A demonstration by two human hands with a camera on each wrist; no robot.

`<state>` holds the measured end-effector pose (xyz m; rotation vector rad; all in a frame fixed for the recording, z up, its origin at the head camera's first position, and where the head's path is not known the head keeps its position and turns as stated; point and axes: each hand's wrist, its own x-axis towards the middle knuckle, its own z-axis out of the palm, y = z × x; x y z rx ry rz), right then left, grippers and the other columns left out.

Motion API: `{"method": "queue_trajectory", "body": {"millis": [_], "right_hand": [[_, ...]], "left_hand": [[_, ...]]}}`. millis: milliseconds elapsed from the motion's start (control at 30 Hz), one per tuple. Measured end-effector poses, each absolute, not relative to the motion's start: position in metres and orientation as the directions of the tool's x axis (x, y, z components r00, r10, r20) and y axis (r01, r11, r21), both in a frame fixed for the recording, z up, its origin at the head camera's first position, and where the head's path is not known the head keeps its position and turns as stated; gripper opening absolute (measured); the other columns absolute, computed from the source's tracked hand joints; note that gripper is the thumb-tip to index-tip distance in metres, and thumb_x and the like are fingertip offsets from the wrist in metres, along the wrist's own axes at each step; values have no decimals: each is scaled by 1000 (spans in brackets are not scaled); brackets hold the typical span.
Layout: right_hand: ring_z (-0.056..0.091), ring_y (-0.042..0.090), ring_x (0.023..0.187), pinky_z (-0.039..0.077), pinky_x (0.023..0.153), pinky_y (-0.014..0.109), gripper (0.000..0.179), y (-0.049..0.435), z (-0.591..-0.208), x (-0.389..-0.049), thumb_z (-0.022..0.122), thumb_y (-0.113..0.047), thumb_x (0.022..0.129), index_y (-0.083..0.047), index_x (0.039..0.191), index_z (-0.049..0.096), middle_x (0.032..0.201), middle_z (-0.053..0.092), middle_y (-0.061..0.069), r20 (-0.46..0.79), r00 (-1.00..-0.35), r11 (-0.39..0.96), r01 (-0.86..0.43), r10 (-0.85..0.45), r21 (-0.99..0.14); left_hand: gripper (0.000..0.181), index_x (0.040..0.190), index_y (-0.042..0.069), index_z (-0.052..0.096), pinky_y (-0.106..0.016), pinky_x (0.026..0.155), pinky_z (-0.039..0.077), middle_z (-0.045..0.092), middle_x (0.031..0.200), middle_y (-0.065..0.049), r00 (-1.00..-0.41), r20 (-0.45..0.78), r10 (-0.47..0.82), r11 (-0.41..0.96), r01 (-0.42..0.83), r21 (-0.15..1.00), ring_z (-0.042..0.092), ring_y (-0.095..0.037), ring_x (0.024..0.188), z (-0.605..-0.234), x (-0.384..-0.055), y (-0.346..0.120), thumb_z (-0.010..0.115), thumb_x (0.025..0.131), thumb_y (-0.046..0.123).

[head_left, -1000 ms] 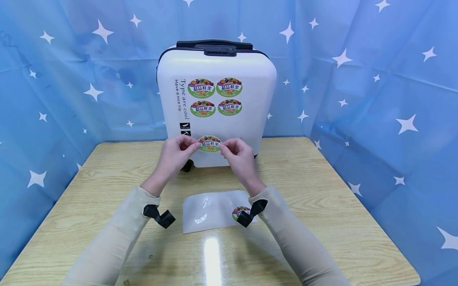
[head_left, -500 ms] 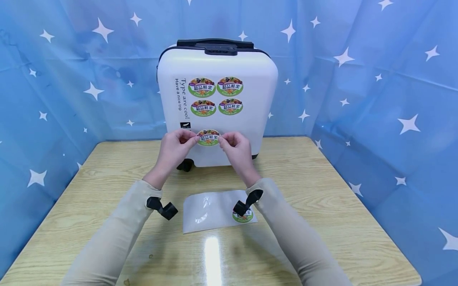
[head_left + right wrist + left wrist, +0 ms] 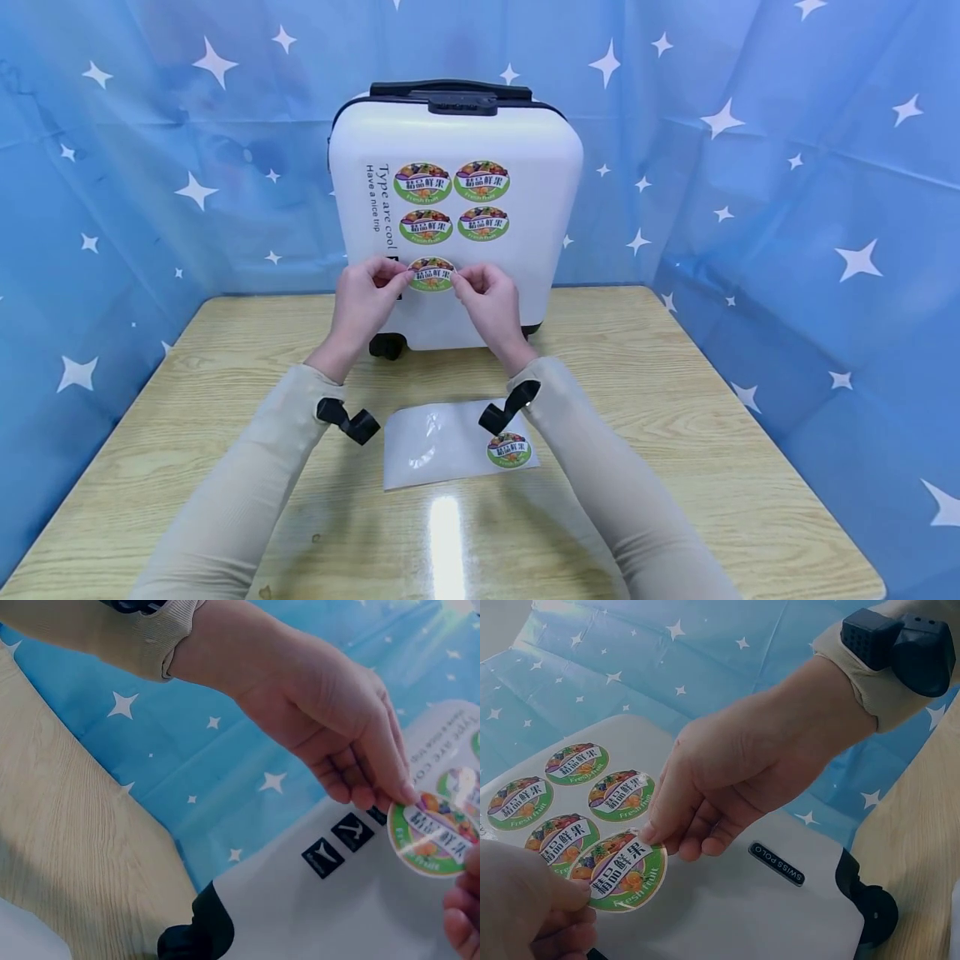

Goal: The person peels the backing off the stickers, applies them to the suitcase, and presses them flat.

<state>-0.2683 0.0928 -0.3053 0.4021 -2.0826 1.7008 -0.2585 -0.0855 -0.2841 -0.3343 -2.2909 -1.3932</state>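
Note:
An oval fruit sticker (image 3: 431,274) with a green lower edge is stretched between both hands in front of a white suitcase (image 3: 525,208). My left hand (image 3: 365,304) pinches its left end, and my right hand (image 3: 491,308) pinches the right end. Several matching stickers (image 3: 426,227) are on the suitcase in two rows, just above the held one. In the left wrist view the held sticker (image 3: 619,870) overlaps one of the stuck stickers (image 3: 562,838). The right wrist view shows the sticker (image 3: 427,834) near the printed black squares (image 3: 352,832).
A glossy backing sheet (image 3: 442,450) lies on the wooden table (image 3: 637,400), bearing one more oval sticker (image 3: 509,450) at its right end. Blue star-patterned cloth (image 3: 787,250) hangs behind and along the sides. The suitcase stands on the table's far part, black wheel (image 3: 387,346) showing.
Both hands have moved up and slightly left with the sticker, bringing it close under the lower row on the suitcase. The sticker on the backing sheet has come fully into view.

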Motion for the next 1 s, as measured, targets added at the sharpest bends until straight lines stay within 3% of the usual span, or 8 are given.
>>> {"method": "queue_trajectory", "body": {"millis": [1000], "right_hand": [[57,16,69,44,58,23,11,77,-303,-286,66,-13,86,-3,88,64,78,64,6,472,-870,289,-420,141,-860]], "left_hand": [[18,90,0,69,-31,61,50,67,84,-11,-845,527,-87,552,400,732,59,-19,70,-286,-275,-80,66,87,17]]}}
